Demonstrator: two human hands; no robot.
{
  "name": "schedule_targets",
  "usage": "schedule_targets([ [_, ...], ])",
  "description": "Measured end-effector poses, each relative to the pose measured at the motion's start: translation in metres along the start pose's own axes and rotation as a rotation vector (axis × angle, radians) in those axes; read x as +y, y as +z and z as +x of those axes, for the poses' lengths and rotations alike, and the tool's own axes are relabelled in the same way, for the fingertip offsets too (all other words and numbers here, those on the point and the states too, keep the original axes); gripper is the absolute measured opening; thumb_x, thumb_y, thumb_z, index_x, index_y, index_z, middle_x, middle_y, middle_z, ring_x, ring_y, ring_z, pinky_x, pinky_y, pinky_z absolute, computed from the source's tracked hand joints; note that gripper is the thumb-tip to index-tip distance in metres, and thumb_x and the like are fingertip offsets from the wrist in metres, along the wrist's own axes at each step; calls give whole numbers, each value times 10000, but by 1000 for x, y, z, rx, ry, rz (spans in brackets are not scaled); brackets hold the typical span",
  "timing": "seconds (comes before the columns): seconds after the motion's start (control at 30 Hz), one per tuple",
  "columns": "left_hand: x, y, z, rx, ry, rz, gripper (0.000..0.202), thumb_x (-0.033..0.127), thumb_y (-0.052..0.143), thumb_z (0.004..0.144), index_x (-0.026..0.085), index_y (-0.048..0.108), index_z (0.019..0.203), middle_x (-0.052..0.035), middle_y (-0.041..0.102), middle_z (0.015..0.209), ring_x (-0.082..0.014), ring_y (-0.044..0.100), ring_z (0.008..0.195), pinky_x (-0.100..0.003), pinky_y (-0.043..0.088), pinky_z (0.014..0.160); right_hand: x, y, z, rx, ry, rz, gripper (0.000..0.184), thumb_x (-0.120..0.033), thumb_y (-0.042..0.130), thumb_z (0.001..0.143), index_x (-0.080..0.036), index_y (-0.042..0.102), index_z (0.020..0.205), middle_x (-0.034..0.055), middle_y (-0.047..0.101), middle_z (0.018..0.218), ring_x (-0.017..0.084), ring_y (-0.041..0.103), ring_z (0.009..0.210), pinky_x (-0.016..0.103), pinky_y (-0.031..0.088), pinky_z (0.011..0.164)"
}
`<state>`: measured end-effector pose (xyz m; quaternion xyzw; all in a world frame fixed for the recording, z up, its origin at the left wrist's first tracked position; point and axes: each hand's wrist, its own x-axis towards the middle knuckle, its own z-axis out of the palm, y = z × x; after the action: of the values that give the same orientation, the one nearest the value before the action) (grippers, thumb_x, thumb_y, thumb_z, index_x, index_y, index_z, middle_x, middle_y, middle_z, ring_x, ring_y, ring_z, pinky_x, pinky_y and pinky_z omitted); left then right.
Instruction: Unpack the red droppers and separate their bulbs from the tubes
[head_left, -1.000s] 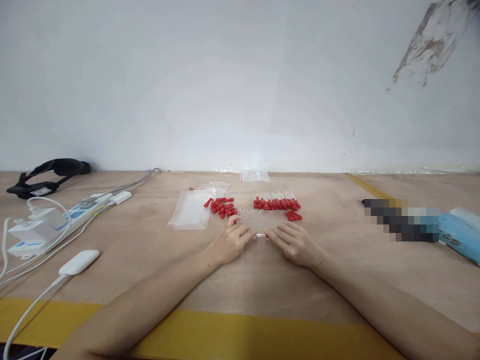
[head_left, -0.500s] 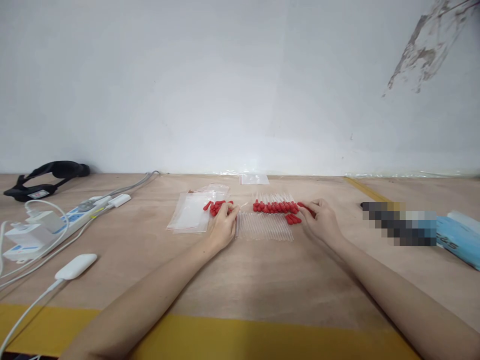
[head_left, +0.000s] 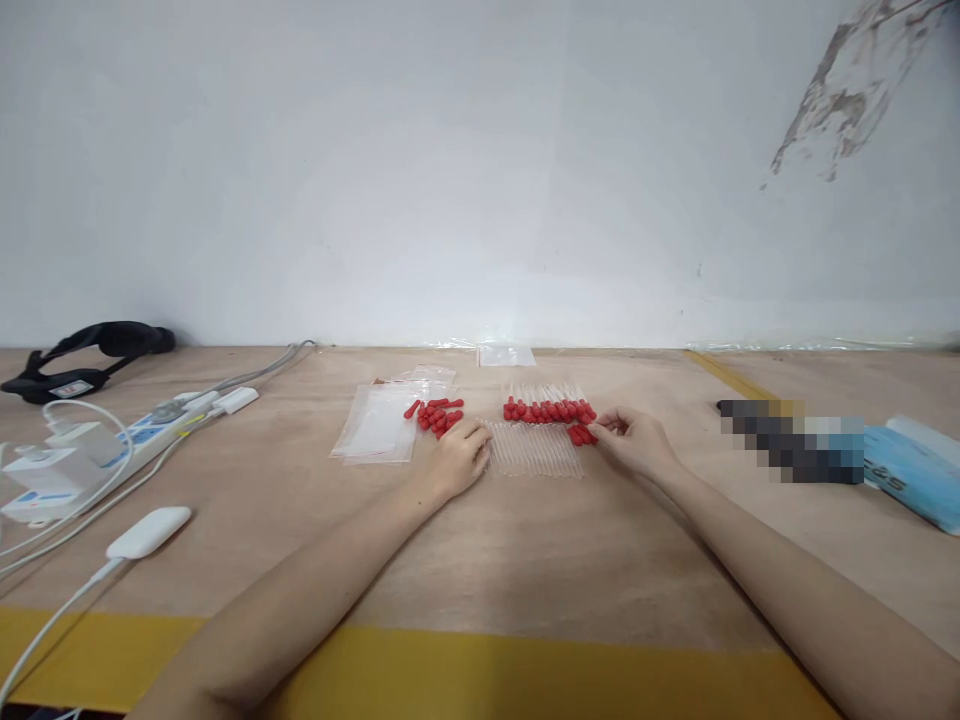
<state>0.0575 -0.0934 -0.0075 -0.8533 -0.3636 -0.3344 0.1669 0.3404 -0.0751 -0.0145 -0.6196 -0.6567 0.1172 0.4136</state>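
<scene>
Clear tubes (head_left: 534, 450): lay just nearer than the red-ended row (head_left: 551, 410).
Left hand (head_left: 459, 458): fingers curled together at the tubes' left end.
Right hand (head_left: 636, 440): fingertips met red bulbs (head_left: 580, 436); pinching couldn't be told.

Clear tubes (head_left: 536, 452): glassy, smooth, catching the light | red bulbs (head_left: 551, 411): rubbery, softly matt | look at those bags (head_left: 375, 422), thin slick plastic film! | tabletop (head_left: 480, 570): smooth, wood-grained, faint sheen | wall (head_left: 420, 180): matt paint, roughly flaked up to my right
</scene>
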Motion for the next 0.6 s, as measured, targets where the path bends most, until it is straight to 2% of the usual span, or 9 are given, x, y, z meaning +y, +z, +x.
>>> schedule_targets([
  [0.23, 1, 7, -6, -14, 17, -99, 186, 266, 504, 791, 141, 605, 883, -86, 596, 925, -176, 557, 868, -295, 478, 776, 6, 0, 2, 48, 45, -64, 225, -390, 539, 666, -184, 626, 692, 27, 642, 654, 145, 549, 556, 249, 381, 513],
  [0.4, 4, -1, -6, -67, 9, -105, 281, 365, 508, 793, 148, 610, 938, -88, 600, 938, -203, 534, 889, -344, 457, 795, 12, -2, 4, -19, 145, -99, 197, -370, 551, 658, -200, 649, 682, 25, 656, 670, 169, 587, 628, 255, 396, 546],
  [0.5, 5, -9, -4, -118, 21, -58, 353, 429, 494, 795, 175, 598, 1018, -79, 584, 1072, -242, 488, 1017, -399, 400, 866, 15, -1, 6, -48, 164, -92, 222, -388, 554, 666, -203, 670, 713, 29, 669, 704, 179, 598, 659, 261, 405, 572],
  [0.6, 3, -11, -3, -230, 41, -56, 420, 457, 443, 821, 218, 521, 1157, -51, 489, 1250, -242, 392, 1166, -424, 297, 973, 19, 2, 7, -61, 187, -70, 240, -387, 556, 675, -198, 683, 750, 35, 680, 734, 186, 608, 683, 260, 415, 593],
])
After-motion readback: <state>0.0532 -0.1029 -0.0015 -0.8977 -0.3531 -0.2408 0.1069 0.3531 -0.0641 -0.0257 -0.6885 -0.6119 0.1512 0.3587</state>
